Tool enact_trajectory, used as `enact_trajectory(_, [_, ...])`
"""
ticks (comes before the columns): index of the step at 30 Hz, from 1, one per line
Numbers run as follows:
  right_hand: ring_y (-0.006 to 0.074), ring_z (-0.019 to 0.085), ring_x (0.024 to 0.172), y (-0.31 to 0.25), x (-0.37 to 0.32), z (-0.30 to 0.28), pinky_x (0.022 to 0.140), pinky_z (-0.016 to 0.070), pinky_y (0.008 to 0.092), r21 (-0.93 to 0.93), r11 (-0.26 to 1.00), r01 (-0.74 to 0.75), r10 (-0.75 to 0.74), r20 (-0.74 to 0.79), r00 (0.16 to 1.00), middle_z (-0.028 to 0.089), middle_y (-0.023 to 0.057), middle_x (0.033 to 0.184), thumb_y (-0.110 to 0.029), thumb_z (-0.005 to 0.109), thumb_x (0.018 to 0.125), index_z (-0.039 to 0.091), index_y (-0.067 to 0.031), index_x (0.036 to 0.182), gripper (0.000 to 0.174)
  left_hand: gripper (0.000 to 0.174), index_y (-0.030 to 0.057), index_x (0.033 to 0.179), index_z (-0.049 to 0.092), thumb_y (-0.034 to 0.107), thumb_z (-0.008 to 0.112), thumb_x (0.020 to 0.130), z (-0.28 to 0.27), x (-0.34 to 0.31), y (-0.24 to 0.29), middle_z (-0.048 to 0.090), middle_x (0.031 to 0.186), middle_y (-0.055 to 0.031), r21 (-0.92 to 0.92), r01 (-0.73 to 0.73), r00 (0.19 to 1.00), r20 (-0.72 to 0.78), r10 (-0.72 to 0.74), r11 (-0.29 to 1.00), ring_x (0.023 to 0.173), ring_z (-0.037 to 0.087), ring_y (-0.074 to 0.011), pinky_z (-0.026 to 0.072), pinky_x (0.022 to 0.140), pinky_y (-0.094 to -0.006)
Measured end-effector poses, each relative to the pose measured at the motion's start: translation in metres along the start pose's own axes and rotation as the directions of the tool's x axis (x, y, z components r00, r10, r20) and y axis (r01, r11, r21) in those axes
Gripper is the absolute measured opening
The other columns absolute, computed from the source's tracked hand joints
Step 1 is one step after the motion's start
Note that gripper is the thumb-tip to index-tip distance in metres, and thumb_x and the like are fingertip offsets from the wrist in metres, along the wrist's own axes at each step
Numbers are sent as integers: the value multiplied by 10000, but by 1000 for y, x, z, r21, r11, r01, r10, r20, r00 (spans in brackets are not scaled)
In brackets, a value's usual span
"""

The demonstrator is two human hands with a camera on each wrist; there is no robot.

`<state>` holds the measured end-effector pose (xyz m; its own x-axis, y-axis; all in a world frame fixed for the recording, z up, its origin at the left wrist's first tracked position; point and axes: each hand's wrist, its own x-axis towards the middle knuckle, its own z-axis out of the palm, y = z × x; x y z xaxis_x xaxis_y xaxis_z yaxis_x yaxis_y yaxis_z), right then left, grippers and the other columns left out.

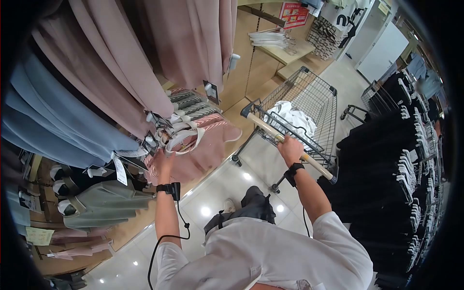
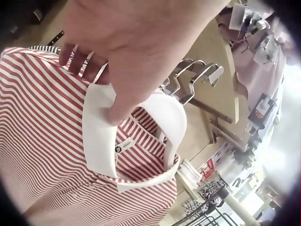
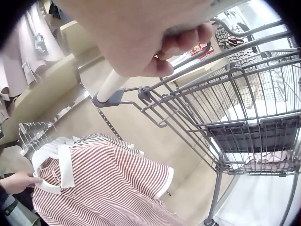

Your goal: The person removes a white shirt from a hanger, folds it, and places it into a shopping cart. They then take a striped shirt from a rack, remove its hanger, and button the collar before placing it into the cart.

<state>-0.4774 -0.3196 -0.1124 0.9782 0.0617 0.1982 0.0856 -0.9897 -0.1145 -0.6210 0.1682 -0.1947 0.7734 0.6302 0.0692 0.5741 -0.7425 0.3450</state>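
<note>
In the left wrist view, my left hand [image 2: 136, 52] pinches the white collar [image 2: 99, 141] of a red-and-white striped polo shirt [image 2: 42, 122]. The thumb lies on the collar's front, with the fingers reaching behind it. A white hanger [image 2: 171, 115] sits inside the neck, and metal hooks [image 2: 190, 87] show just beyond. Black-and-white striped shirts [image 1: 191, 104] hang behind it in the head view. My right hand [image 1: 291, 149] grips the pale handle [image 1: 263, 125] of a wire shopping cart [image 1: 327, 94]. Crumpled white cloth [image 1: 290, 118] lies in the cart.
Pink garments [image 1: 193, 43] and blue ones [image 1: 58, 111] hang above and left. Green garments [image 1: 106, 205] hang lower. Black clothes [image 1: 372, 159] on white hangers line the right side. A wooden shelf [image 1: 285, 50] with white hangers and a second cart [image 1: 379, 99] stand farther off.
</note>
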Motion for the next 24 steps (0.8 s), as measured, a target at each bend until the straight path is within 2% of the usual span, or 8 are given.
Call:
enact_trajectory(4, [330, 660, 613, -3, 4, -4, 584, 512, 441, 4, 1000, 9, -9, -29, 1000, 670, 134, 664, -282, 620, 796, 651, -82, 778, 203, 609, -28, 1120, 631, 465, 699, 771, -3, 4, 12, 660, 1075, -258, -25, -20, 1000, -7, 20, 999, 1054, 620, -391, 471, 910, -460])
enact_trajectory(6, [330, 661, 615, -3, 3, -2, 584, 514, 441, -2, 1000, 12, -12, -22, 1000, 670, 132, 662, -279, 626, 788, 648, -80, 780, 200, 498, 8, 1011, 687, 452, 681, 786, 6, -5, 11, 688, 959, -241, -406, 35, 999, 5, -37, 913, 942, 658, -391, 506, 811, -460])
enact_trajectory(9, [330, 664, 619, -3, 6, 1, 584, 517, 441, -14, 1000, -6, 6, -1, 1000, 668, 136, 660, -277, 629, 783, 644, -78, 778, 199, 446, 51, 994, 704, 449, 670, 795, -11, -30, 34, 695, 872, -216, -333, 19, 992, -115, -60, 943, 842, 671, -397, 515, 756, -463])
enact_trajectory(10, [330, 665, 621, -3, 6, 0, 585, 519, 441, -21, 1000, -8, 8, -5, 1000, 668, 137, 662, -276, 630, 781, 645, -79, 778, 198, 399, 103, 1000, 711, 435, 685, 779, -11, -33, 35, 697, 878, -197, -315, 24, 988, -136, -70, 949, 843, 669, -393, 519, 742, -467])
enact_trajectory(15, [327, 670, 627, -4, 9, 4, 590, 523, 439, -36, 999, -20, 19, -30, 999, 671, 136, 665, -312, 638, 792, 649, -82, 777, 231, 350, 135, 960, 712, 384, 742, 716, -38, -54, 50, 697, 822, -165, -169, 67, 971, -214, -103, 983, 782, 673, -373, 529, 665, -473])
enact_trajectory(19, [327, 673, 641, -8, 10, -3, 600, 525, 441, -25, 999, -25, 25, 2, 1000, 673, 142, 675, -319, 658, 790, 643, -79, 781, 241, 336, 105, 838, 689, 378, 782, 666, -58, -58, 73, 682, 759, -152, -170, -22, 975, -220, -17, 985, 734, 665, -369, 513, 619, -473])
enact_trajectory(22, [330, 667, 634, -5, 9, 3, 595, 525, 449, -56, 998, -14, 13, -20, 1000, 672, 131, 677, -309, 661, 786, 632, -73, 775, 238, 299, 81, 762, 664, 343, 767, 662, -93, -75, 102, 658, 691, -144, -133, -244, 932, -305, 194, 961, 683, 650, -360, 494, 605, -470])
enact_trajectory(24, [331, 666, 634, -6, 10, 5, 595, 525, 450, -44, 999, -28, 27, -28, 999, 671, 123, 675, -307, 665, 785, 632, -76, 770, 233, 272, 82, 758, 662, 323, 752, 667, -104, -85, 107, 658, 688, -144, -126, -257, 931, -299, 211, 958, 671, 646, -360, 494, 608, -467])
